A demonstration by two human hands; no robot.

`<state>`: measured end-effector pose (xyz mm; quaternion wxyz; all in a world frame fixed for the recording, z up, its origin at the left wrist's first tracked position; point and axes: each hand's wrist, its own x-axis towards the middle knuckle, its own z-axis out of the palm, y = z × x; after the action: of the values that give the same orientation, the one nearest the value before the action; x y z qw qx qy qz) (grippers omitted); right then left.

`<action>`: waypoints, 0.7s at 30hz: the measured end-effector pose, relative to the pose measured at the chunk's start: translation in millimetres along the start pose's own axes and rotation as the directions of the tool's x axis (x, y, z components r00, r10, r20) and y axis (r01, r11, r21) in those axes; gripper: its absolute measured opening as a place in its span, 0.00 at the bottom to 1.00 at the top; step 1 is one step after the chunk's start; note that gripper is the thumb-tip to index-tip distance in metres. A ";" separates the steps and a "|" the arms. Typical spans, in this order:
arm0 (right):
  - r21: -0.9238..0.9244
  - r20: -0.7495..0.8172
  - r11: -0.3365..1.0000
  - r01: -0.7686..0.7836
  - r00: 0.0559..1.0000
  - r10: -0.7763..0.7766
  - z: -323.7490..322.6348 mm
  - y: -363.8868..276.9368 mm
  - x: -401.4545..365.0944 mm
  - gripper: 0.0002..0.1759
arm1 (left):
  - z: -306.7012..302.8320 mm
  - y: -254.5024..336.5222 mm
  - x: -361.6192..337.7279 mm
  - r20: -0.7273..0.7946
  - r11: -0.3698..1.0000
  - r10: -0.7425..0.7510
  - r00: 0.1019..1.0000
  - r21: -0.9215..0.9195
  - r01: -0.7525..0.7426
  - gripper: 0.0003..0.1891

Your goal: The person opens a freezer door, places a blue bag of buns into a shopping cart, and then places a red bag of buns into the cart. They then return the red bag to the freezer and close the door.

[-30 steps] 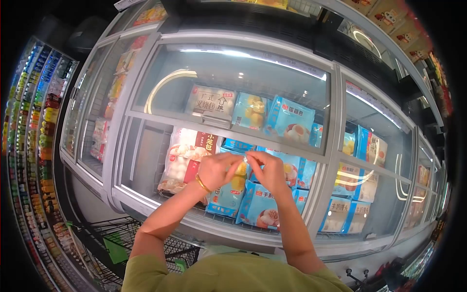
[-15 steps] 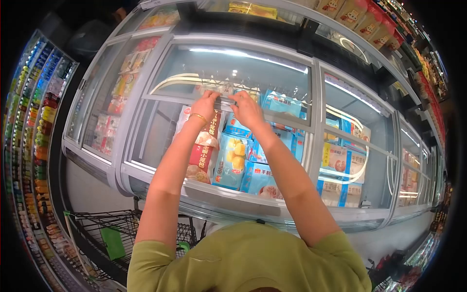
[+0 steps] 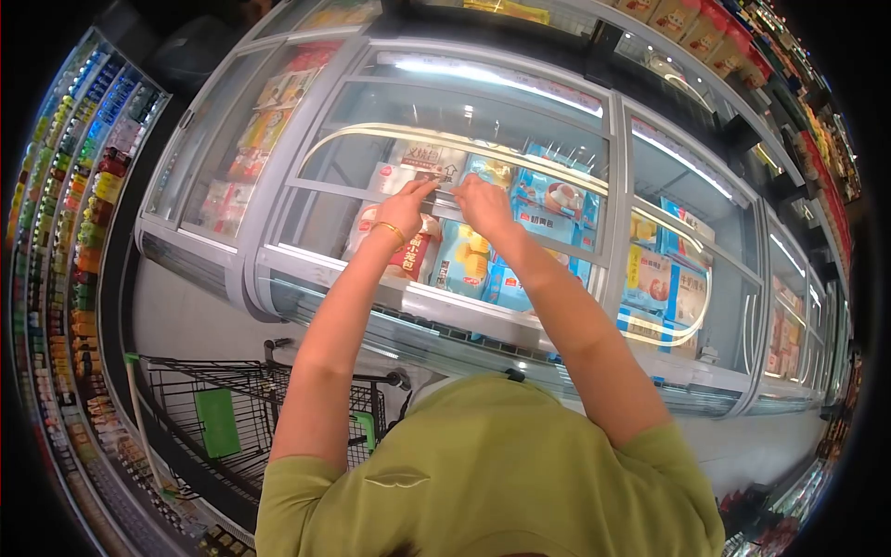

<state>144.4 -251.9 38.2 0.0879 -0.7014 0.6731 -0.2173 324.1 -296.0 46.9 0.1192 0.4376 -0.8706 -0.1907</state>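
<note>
Both my hands are at the grey handle (image 3: 447,198) on the front rail of a sliding glass freezer lid (image 3: 371,104). My left hand (image 3: 405,208), with a gold bracelet at the wrist, is closed on the handle's left side. On its right side, my right hand (image 3: 484,206) is closed too, fingers curled over it. Under and in front of the glass lie frozen food bags: a red-and-white bag (image 3: 415,252), a blue bag with yellow buns (image 3: 463,260) and a blue bun bag (image 3: 557,197). My hands partly hide the bags behind them.
A black wire shopping cart (image 3: 269,390) with green panels stands below left. More freezer sections (image 3: 691,232) continue to the right. Drink shelves (image 3: 79,223) line the far left, and packaged goods (image 3: 691,32) sit on a shelf above the freezer.
The lid has slid toward me with both hands on its handle, covering more of the bags. My view has shifted, showing more of the cart.
</note>
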 end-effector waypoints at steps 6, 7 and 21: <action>0.073 0.026 0.997 0.011 1.000 -0.013 -5.9 -31.1 -45.1 0.08 | 5.8 5.6 -54.7 -0.104 1.000 0.021 0.994 0.017 -0.019 0.19; 0.104 -0.001 0.993 0.046 0.999 -0.046 -5.2 -35.3 -52.8 0.08 | 3.3 10.3 -64.3 -0.094 1.000 -0.011 0.996 0.004 0.012 0.18; 0.153 0.019 0.976 0.157 0.987 -0.162 -5.3 -66.8 -110.2 0.06 | -1.8 36.6 -137.1 -0.164 0.996 -0.083 0.983 -0.042 0.078 0.20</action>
<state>202.7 -137.6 50.1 0.1334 -0.7479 0.5948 -0.2630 379.3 -165.8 58.9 0.1909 0.4845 -0.8359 -0.1737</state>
